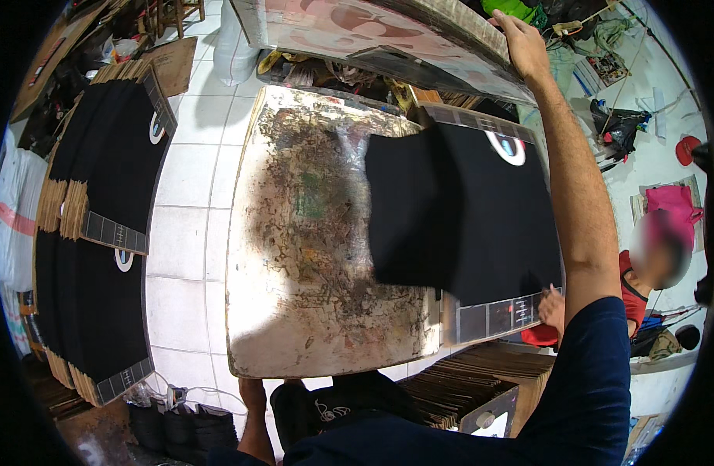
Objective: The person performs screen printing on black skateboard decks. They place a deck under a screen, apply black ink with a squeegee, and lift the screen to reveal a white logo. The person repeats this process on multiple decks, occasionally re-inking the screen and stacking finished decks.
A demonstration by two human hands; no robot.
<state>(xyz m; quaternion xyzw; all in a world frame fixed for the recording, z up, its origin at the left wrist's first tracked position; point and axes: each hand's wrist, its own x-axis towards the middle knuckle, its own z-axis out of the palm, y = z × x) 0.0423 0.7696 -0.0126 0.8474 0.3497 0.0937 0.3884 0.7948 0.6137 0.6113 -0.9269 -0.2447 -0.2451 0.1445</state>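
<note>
My right hand (520, 46) grips the upper right edge of a tilted screen-printing frame (512, 78), whose mesh has faded red patches. My left hand (252, 392) is at the near left edge of a worn, paint-crusted printing table (295, 342); its fingers are hidden beneath the edge. Over the table's right part lies a black fabric piece (505, 225) on a board (489, 320) with grey squares, sticking out past the table's right side. It carries a white, red and blue print and looks slightly blurred. Another person's hand (553, 307) is at the board's near right corner.
To the left stand stacks of boards with black fabric (101, 155). A person in red (635, 291) is at the right. Upright boards (450, 396) stand in a row at the near right, and bundled black items (182, 431) lie near left. White tiles (182, 241) cover the floor.
</note>
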